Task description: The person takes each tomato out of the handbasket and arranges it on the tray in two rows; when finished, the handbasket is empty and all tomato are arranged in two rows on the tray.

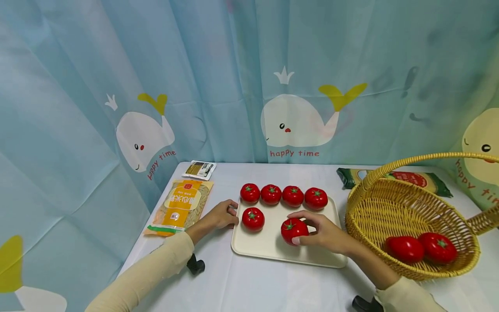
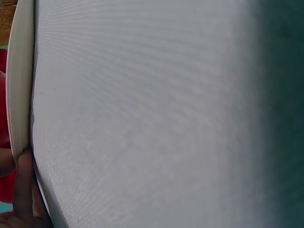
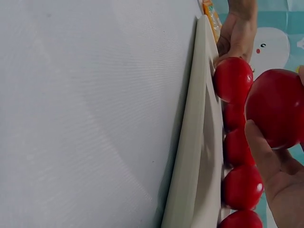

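Blue curtain (image 1: 226,65) hung behind the worktop (image 1: 210,286). Remotely, I had the left hand (image 1: 219,215) pinching the tray (image 1: 269,252) at nine o'clock, the right hand (image 1: 325,234) gripping a tomato (image 1: 291,233) over it; five tomatoes (image 1: 253,220) lay placed, two unplaced tomatoes (image 1: 404,250) in the three-o'clock basket (image 1: 374,210).

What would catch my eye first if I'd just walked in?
Probably the glossy red tomatoes: four in a row along the far side of the cream tray, a fifth nearer on its left, and a sixth in the right hand. Next, the golden wicker basket on the right, with two more inside. Behind the table hangs a light-blue curtain printed with whales.
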Action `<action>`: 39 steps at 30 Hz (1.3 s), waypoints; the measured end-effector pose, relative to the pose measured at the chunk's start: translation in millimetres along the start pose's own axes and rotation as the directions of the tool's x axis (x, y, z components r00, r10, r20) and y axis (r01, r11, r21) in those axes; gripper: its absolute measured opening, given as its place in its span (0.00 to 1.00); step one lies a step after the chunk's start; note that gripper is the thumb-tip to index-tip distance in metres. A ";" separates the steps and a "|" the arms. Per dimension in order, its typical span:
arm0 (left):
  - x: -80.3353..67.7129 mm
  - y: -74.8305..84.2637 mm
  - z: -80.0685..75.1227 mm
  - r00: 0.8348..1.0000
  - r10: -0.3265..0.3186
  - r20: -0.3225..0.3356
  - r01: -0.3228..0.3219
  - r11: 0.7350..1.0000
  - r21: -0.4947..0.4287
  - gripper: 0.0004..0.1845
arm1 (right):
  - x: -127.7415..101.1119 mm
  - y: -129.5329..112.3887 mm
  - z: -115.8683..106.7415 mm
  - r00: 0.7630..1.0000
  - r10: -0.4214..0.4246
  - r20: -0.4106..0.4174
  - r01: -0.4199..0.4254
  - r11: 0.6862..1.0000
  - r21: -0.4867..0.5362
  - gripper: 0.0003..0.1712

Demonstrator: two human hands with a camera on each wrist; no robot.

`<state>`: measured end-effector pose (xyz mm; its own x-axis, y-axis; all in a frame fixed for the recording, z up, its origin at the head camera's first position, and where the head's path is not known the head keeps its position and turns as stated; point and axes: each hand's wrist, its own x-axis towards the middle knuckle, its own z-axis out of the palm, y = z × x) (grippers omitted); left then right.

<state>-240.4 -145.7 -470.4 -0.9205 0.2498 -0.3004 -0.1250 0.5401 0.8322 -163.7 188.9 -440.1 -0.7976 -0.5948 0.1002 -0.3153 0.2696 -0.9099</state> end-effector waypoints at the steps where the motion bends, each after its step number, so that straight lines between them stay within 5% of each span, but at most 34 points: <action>1: 0.0 -0.1 -0.1 1.000 0.002 0.001 -0.002 1.000 -0.006 0.26 | 0.8 0.6 0.2 1.000 -0.002 -0.004 0.002 1.000 -0.001 0.32; 28: -0.6 0.4 -0.7 1.000 0.001 0.007 -0.001 1.000 -0.009 0.27 | 28.2 9.6 7.8 0.993 0.062 -0.100 -0.061 0.998 0.010 0.32; 39: -2.3 3.0 -1.5 1.000 -0.004 0.008 0.004 1.000 -0.008 0.27 | 35.9 11.0 9.3 0.986 0.141 -0.084 -0.146 0.987 -0.062 0.42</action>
<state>-239.2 -145.9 -466.5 -0.9170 0.2545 -0.3071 -0.1312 0.5348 0.8347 -191.0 163.5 -450.3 -0.8744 -0.4852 0.0043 -0.2265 0.4002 -0.8880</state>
